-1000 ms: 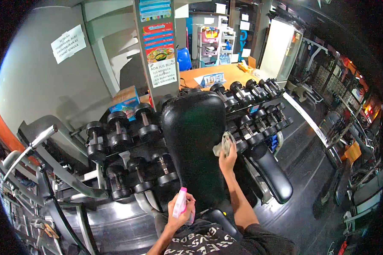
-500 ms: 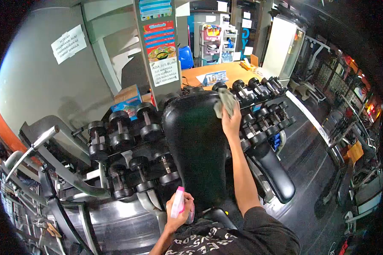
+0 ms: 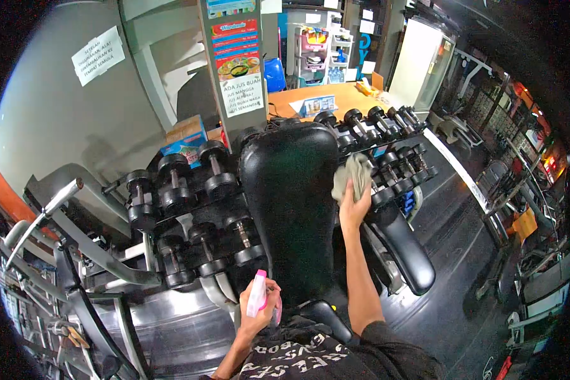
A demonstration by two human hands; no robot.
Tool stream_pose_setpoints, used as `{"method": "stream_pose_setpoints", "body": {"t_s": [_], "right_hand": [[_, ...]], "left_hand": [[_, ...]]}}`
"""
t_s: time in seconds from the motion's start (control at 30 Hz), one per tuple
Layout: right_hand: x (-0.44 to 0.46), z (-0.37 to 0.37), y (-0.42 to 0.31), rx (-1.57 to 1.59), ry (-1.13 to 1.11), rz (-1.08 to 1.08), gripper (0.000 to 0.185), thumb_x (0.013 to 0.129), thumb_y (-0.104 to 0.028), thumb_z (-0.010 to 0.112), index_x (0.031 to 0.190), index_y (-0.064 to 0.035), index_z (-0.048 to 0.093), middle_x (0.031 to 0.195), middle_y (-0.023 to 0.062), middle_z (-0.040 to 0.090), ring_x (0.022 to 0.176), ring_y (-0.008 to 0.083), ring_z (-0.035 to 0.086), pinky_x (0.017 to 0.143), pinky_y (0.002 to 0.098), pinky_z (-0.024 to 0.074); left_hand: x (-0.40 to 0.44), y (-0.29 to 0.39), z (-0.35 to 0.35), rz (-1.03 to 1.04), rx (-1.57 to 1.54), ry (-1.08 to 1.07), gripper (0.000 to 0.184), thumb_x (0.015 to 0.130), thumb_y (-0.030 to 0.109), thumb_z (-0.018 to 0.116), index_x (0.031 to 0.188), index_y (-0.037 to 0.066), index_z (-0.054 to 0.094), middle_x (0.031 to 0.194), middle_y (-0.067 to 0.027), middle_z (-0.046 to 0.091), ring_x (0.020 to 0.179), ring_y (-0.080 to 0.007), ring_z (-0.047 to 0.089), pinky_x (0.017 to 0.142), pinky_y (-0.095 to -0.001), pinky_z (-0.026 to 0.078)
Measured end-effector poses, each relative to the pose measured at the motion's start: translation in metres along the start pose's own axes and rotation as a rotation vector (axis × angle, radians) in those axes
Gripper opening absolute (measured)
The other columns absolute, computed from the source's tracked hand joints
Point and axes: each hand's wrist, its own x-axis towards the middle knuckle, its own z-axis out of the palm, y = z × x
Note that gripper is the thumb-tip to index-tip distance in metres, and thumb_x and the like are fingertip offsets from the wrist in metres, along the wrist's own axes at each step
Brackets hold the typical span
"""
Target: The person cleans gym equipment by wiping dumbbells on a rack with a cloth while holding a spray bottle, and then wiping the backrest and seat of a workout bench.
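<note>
My left hand [image 3: 257,311] is wrapped round a spray bottle [image 3: 258,293] with a pink nozzle and white head, low in front of my body. In my right hand [image 3: 354,206] is a crumpled greyish cloth [image 3: 353,177], held just off the right edge of the black padded backrest of a bench [image 3: 289,183]. The backrest stands steeply upright before me, its surface dark and glossy. Below it, part of the bench's black seat pad [image 3: 326,318] shows near my shirt. Whether the cloth touches the pad's side I cannot tell.
Racks of black dumbbells [image 3: 220,180] stand behind the bench on both sides. Another black padded bench [image 3: 406,253] lies to the right. At the left is a metal-framed machine [image 3: 101,244]. A wooden desk [image 3: 297,98] and a pillar with posters [image 3: 240,95] are behind.
My right hand has moved the cloth from the backrest's upper right edge down and slightly outward. My left hand keeps its hold on the spray bottle. The view has shifted slightly.
</note>
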Motion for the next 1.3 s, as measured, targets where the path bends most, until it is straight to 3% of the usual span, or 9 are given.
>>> {"method": "stream_pose_setpoints", "body": {"t_s": [0.1,0.2,0.4,0.53,0.7,0.77,0.93,1.13,1.3], "right_hand": [[0.034,0.034,-0.065,0.024,-0.142,-0.44,0.043,0.083,-0.008,0.061,0.125,-0.0038,0.055,0.136,0.0205,0.047,0.126,0.0384,0.043,0.107,0.0453,0.0323],[0.004,0.066,-0.054,-0.167,-0.133,-0.524,0.05,0.08,-0.003,0.057,0.13,-0.0086,0.054,0.142,0.0191,0.04,0.131,0.0414,0.038,0.109,0.0499,0.0311],[-0.108,0.027,0.021,-0.245,-0.264,-0.381,0.052,0.078,0.002,0.056,0.128,-0.0099,0.056,0.142,0.0188,0.039,0.134,0.0414,0.035,0.108,0.0503,0.034],[-0.124,-0.016,0.021,-0.298,-0.392,-0.339,0.049,0.081,0.003,0.056,0.129,-0.0067,0.055,0.138,0.0199,0.045,0.129,0.0408,0.041,0.105,0.0481,0.0385],[-0.058,0.004,-0.014,0.064,0.023,-0.223,0.045,0.086,-0.014,0.064,0.126,0.0031,0.051,0.127,0.0248,0.053,0.115,0.0404,0.054,0.096,0.0433,0.0433],[-0.023,0.022,-0.041,0.029,0.082,-0.412,0.042,0.088,-0.016,0.063,0.125,-0.0012,0.052,0.13,0.0266,0.046,0.119,0.0438,0.047,0.098,0.0498,0.0384],[-0.009,0.078,-0.07,-0.222,-0.168,-0.54,0.057,0.072,-0.005,0.064,0.128,-0.0113,0.055,0.137,0.0241,0.04,0.132,0.045,0.032,0.112,0.0544,0.024],[-0.112,0.045,-0.013,-0.267,-0.248,-0.429,0.047,0.073,0.002,0.058,0.117,-0.0131,0.064,0.134,0.0216,0.045,0.125,0.0442,0.044,0.101,0.0476,0.0436],[-0.155,-0.004,0.011,-0.221,-0.415,-0.302,0.047,0.074,0.001,0.058,0.119,-0.0123,0.063,0.126,0.0214,0.05,0.119,0.0435,0.048,0.099,0.0462,0.0453]], "left_hand": [[0.001,-0.003,-0.001,0.025,-0.011,0.079,0.009,0.084,0.002,0.061,0.092,0.0,0.058,0.071,-0.0023,0.061,0.06,-0.0077,0.058,0.055,-0.0221,0.045],[-0.004,-0.007,-0.008,0.052,0.119,0.037,0.009,0.083,0.003,0.061,0.091,0.0,0.059,0.071,-0.0021,0.061,0.06,-0.0074,0.058,0.055,-0.0221,0.045],[-0.006,-0.007,-0.015,0.022,0.037,0.007,0.007,0.088,0.002,0.057,0.093,-0.002,0.056,0.083,-0.0079,0.061,0.06,-0.0116,0.059,0.053,-0.0262,0.047],[-0.004,0.005,-0.01,0.044,0.109,0.032,0.006,0.084,0.0,0.06,0.089,-0.001,0.058,0.066,-0.0031,0.059,0.056,-0.0071,0.057,0.053,-0.0213,0.044],[-0.007,0.005,-0.012,0.068,0.073,-0.018,0.006,0.084,0.0,0.06,0.09,-0.001,0.058,0.064,-0.0031,0.059,0.055,-0.0072,0.058,0.052,-0.0217,0.044],[-0.01,0.009,-0.008,0.028,0.053,-0.005,0.009,0.086,0.006,0.059,0.091,-0.001,0.057,0.08,-0.007,0.061,0.059,-0.0112,0.059,0.054,-0.0256,0.048],[-0.01,0.015,-0.003,0.029,0.021,-0.027,0.008,0.083,0.0,0.059,0.091,-0.001,0.059,0.067,-0.0027,0.06,0.058,-0.0077,0.058,0.053,-0.0222,0.045],[-0.01,0.009,-0.014,0.033,0.071,0.042,0.008,0.081,-0.001,0.059,0.09,-0.001,0.058,0.064,-0.0022,0.059,0.056,-0.0073,0.056,0.053,-0.0214,0.042],[-0.011,0.007,-0.021,0.059,0.125,0.064,0.008,0.082,-0.001,0.059,0.09,0.0,0.059,0.064,-0.0023,0.059,0.055,-0.0069,0.054,0.052,-0.0219,0.041]]}}
